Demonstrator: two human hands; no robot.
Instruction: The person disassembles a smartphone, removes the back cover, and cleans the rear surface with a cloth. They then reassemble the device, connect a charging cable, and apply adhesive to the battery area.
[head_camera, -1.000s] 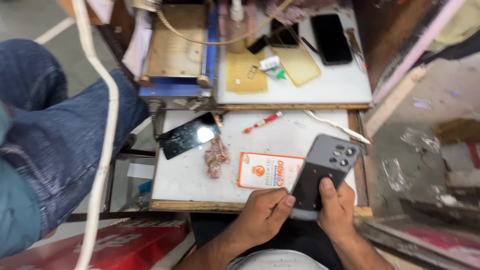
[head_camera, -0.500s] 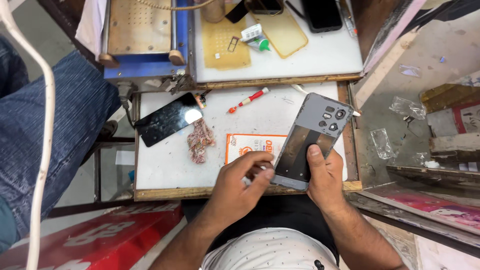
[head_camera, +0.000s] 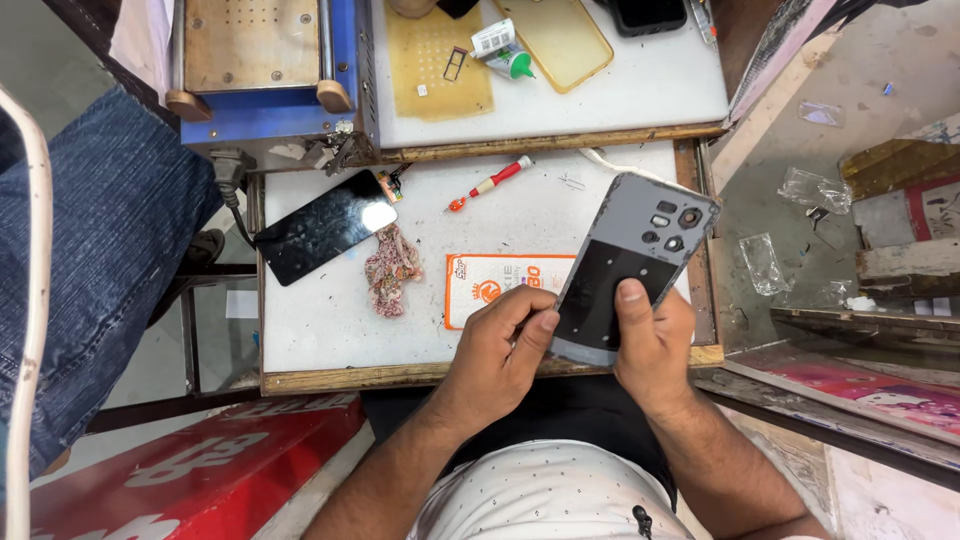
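Both hands, left hand (head_camera: 500, 345) and right hand (head_camera: 650, 345), grip the grey phone (head_camera: 630, 265) at the tabletop's (head_camera: 330, 340) near edge.

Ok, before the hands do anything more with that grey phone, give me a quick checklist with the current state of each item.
1. Grey phone held by both hands, back side up: ok.
2. Right hand thumb pressed on the dark back panel: ok.
3. Left hand fingertips at the phone's lower left edge: ok.
4. Whether the back panel has lifted at that edge: cannot tell.
5. Red screwdriver on the white table, apart from the phone: ok.
6. Black screen panel lying flat, away from the hands: ok.
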